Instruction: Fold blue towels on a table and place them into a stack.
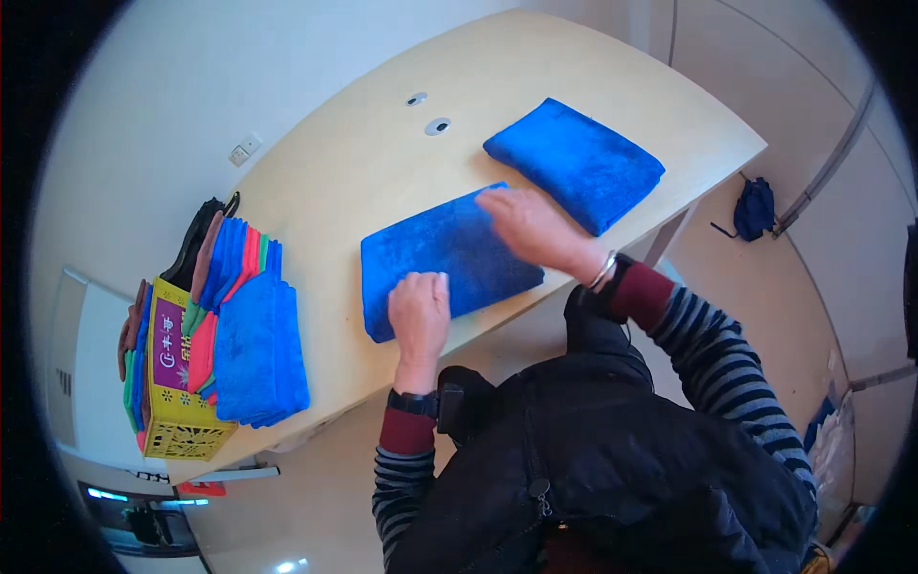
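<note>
A folded blue towel (445, 244) lies near the table's front edge, in front of me. Over its left part is my left hand (419, 311), its fingers curled in and closed. The cloth around that hand lies flat, with nothing visible in the grip. My right hand (535, 230) is at the towel's right end, fingers stretched out together and pointing left. Its fingertips are over the cloth; whether they touch it I cannot tell. To the right rests a second folded blue towel (579, 163), apart from both hands.
At the table's left end, a yellow basket (191, 430) holds folded cloths in several colours, with a stack of blue cloths (263, 344) at its near side. Two small round discs (437, 126) sit on the pale wooden table (354, 143). A dark blue bag (754, 208) is on the floor.
</note>
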Tool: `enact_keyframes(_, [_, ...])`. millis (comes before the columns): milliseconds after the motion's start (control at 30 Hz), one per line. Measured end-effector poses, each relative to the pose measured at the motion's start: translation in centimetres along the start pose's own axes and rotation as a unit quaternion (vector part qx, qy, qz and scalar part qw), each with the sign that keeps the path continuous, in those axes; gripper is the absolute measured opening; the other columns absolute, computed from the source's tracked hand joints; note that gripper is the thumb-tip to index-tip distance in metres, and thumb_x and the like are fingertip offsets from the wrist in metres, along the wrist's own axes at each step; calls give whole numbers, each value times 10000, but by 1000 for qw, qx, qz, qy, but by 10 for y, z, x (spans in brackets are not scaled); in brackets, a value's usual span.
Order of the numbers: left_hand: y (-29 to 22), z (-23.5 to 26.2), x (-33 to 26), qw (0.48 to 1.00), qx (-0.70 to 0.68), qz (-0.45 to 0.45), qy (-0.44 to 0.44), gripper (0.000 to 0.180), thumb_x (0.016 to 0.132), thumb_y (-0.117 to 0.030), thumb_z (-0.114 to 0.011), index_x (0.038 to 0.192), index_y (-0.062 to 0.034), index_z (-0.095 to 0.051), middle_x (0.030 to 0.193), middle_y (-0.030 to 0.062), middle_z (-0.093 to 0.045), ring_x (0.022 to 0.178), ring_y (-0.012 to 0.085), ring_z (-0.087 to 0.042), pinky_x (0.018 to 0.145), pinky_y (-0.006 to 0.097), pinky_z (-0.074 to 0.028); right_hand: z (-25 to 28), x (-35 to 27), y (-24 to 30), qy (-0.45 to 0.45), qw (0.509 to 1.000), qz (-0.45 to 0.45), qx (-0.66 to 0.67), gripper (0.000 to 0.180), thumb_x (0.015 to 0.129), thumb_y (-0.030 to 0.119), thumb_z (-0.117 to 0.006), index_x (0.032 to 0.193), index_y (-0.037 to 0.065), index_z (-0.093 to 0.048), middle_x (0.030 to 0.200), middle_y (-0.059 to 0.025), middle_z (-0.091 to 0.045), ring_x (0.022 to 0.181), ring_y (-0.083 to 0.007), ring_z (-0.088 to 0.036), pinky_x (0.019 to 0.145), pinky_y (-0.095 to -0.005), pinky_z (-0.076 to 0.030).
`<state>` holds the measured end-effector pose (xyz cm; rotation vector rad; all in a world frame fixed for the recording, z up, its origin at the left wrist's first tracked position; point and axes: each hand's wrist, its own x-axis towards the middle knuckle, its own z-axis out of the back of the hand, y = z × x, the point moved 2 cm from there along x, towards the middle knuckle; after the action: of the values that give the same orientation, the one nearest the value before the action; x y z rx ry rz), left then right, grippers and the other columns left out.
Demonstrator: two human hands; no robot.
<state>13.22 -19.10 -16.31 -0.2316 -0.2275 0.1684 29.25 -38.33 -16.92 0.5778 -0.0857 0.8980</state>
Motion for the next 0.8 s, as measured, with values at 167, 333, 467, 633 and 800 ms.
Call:
enact_keyframes(167, [34,-16,20,975,77,-96,-183,412,1038,-351,-535,1341,-88,-629,1425,190,-577,1361,381,-489,1154,508,-344,-60,3,47,-69,994,29,-81,579,980,373,-606,1442,32,-528,1543,-195,-474,1468,-407,-375,1190,-564,-293])
enact_keyframes(333, [62,-37,19,994,91,39,-40,577,1047,-438,-489,1551,-159,-453,1635,155,-375,1531,337,-295,1254,515,-174,-70,0,39,-76,993,-8,-92,641,993,442,-575,1490,46,-495,1564,-201,-451,1486,-418,-348,1213,-570,-259])
enact_keyframes(467, [66,-35,20,993,75,79,-36,628,1049,-492,-459,1577,-154,-412,1651,163,-345,1536,346,-282,1258,516,-167,-61,-6,20,-73,990,-16,-122,644,997,434,-559,1488,25,-479,1581,-185,-432,1489,-396,-346,1211,-567,-258])
enact_keyframes(633, [89,-29,5,989,15,143,-38,645,1052,-501,-445,1581,-135,-400,1651,175,-338,1536,354,-282,1255,516,-181,-59,-11,7,-70,989,-15,-132,634,1015,428,-535,1503,30,-462,1581,-176,-435,1491,-380,-348,1208,-564,-269])
enact_keyframes(800, [99,-11,8,977,87,194,-35,653,1048,-497,-438,1568,-103,-410,1632,193,-359,1522,362,-300,1230,561,-216,-43,6,16,-4,984,-57,-168,633,1038,435,-506,1531,44,-439,1613,-175,-397,1510,-392,-326,1221,-545,-264])
